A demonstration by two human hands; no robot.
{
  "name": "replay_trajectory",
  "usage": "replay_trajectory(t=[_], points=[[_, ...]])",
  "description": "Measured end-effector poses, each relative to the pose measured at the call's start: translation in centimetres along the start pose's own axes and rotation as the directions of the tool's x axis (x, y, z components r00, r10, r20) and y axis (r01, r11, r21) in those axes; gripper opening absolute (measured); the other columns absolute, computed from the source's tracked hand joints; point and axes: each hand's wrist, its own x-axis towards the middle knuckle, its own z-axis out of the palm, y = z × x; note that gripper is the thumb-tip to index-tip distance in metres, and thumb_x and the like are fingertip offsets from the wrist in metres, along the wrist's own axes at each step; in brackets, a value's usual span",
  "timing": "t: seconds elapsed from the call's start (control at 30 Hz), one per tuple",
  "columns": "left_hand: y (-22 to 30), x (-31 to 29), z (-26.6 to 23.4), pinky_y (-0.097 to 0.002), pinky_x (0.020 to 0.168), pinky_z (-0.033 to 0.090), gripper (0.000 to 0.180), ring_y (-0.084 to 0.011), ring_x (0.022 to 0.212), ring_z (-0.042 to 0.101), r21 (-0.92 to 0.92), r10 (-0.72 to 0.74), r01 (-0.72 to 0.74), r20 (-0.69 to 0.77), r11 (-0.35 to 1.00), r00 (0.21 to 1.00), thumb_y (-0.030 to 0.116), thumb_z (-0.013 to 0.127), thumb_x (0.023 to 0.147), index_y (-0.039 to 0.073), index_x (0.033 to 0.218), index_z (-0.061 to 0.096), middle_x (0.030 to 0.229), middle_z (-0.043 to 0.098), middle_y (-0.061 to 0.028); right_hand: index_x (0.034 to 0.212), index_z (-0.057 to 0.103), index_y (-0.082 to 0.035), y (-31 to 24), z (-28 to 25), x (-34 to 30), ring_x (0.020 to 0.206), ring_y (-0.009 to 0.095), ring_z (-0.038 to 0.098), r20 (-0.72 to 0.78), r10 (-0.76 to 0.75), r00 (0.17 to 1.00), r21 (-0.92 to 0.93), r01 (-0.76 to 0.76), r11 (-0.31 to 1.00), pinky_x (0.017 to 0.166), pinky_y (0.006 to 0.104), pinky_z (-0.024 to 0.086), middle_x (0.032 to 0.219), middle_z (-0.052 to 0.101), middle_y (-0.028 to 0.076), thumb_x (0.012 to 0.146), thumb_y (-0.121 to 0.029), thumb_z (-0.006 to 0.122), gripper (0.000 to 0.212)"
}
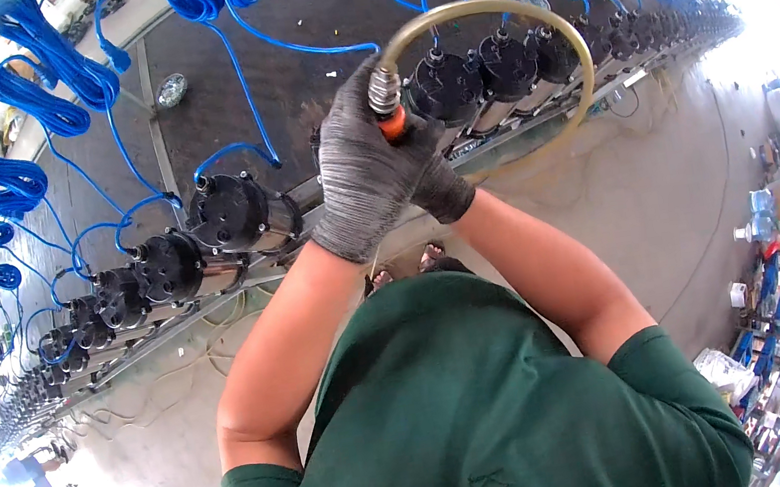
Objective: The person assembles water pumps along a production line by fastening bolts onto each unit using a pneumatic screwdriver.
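Observation:
My left hand (361, 172), in a grey knit glove, is wrapped round a hose-fed hand tool, and its orange part (393, 124) shows by my fingers. A metal spring sleeve (383, 91) joins the tool to a yellowish clear hose (581, 54), which loops up and over to the right. Pressed against the left, my gloved right hand (437, 176) also closes on the tool; most of its fingers are hidden. Under my hands the tool's lower end is out of sight. On either side stand black-capped metal pumps (240, 215) with blue cables (247, 98).
The pumps form a long row on a low rack edge (535, 133), running left and right. Coiled blue cables (39, 54) lie on the dark surface (294, 6) beyond. Loose hoses lie on the floor (164, 418). Crowded shelves (779, 347) stand at the right.

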Motion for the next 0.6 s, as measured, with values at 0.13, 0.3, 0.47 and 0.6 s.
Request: replay_trajectory(t=[0.13, 0.3, 0.47, 0.6], points=[[0.1, 0.6, -0.3, -0.0349, 0.084, 0.055, 0.045, -0.0209, 0.087, 0.066, 0.027, -0.117, 0.118, -0.025, 0.993, 0.993, 0.012, 0.087, 0.074, 0.005, 0.108, 0.058, 0.095, 0.067, -0.0084, 0.13, 0.058, -0.006, -0.7, 4.9, -0.8, 0.112, 0.017, 0.061, 0.131, -0.113, 0.985, -0.563, 0.167, 0.809, 0.105, 0.0359, 0.048, 0.123, 0.066, 0.008, 0.1, -0.013, 0.058, 0.031], [-0.3, 0.7, -0.4, -0.0327, 0.087, 0.053, 0.044, -0.0167, 0.091, 0.063, -0.143, -0.088, 0.104, 0.113, 0.984, 0.99, 0.003, 0.079, 0.079, 0.004, 0.118, 0.059, 0.098, 0.066, -0.0052, 0.133, 0.055, -0.006, -0.8, 4.3, -2.0, 0.113, 0.019, 0.061, 0.307, -0.222, 0.926, -0.579, 0.366, 0.729, 0.105, 0.0374, 0.048, 0.125, 0.065, 0.006, 0.092, -0.011, 0.068, 0.043], [-1.0, 0.1, -1.5, -0.0336, 0.093, 0.051, 0.046, -0.0157, 0.102, 0.06, -0.231, -0.06, 0.118, 0.244, 0.966, 0.968, 0.002, 0.076, 0.084, 0.003, 0.125, 0.056, 0.109, 0.064, -0.0049, 0.133, 0.052, -0.008, -3.0, 6.1, -3.4, 0.114, 0.02, 0.061, 0.323, -0.143, 0.935, -0.946, 0.314, -0.082, 0.105, 0.038, 0.047, 0.126, 0.063, 0.006, 0.081, -0.015, 0.081, 0.06], [-0.9, -0.2, -1.9, -0.0343, 0.095, 0.051, 0.044, -0.0161, 0.104, 0.06, -0.283, -0.055, 0.137, 0.282, 0.949, 0.958, 0.006, 0.076, 0.087, 0.003, 0.126, 0.056, 0.111, 0.064, -0.0054, 0.133, 0.051, -0.008, -2.6, 6.4, -3.4, 0.115, 0.02, 0.06, 0.287, -0.197, 0.938, -0.951, 0.303, 0.056, 0.104, 0.0376, 0.047, 0.125, 0.063, 0.006, 0.077, -0.018, 0.085, 0.066]])
